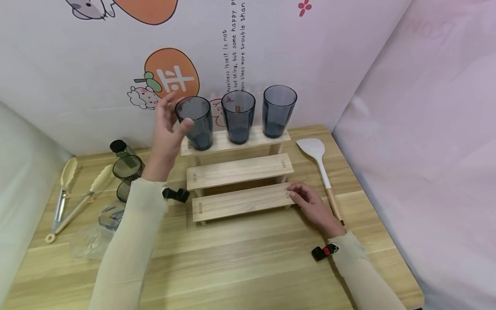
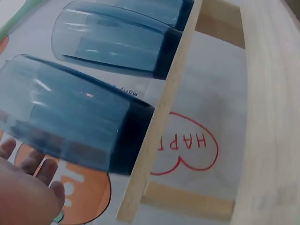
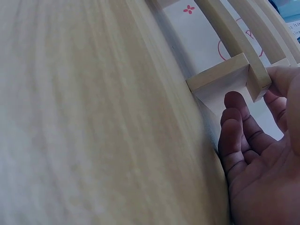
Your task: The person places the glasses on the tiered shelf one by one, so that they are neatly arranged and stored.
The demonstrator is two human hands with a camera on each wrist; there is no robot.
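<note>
1. Far left of the frame, cream-tipped tongs (image 1: pixel 60 204) lie on the wooden tabletop (image 1: pixel 232 267); to their right are a black-lidded jar (image 1: pixel 121 147) and a smoky tumbler (image 1: pixel 127 170), with more glassware partly hidden by the sleeve.
2. Upper centre-left, the left hand (image 1: pixel 166 133) is cupped at the leftmost blue-grey tumbler (image 1: pixel 199 127), thumb and fingers apart; whether they touch the glass I cannot tell.
3. That tumbler stands upright at the left end of the top tier of a three-step wooden rack (image 1: pixel 240 172), in the centre. The middle tumbler (image 1: pixel 238 120) and right tumbler (image 1: pixel 277 114) complete the row; both lower tiers are bare.
4. Right of centre, the right hand (image 1: pixel 311 206) appears to pinch the lowest tier's right end, its other fingers loosely bent.
5. At right lies a white-headed spatula (image 1: pixel 323 173).
6. The step in hand looks like settling the leftmost tumbler; the next move would call for drawing the left fingers clear without tipping it, the rack held steady.
</note>
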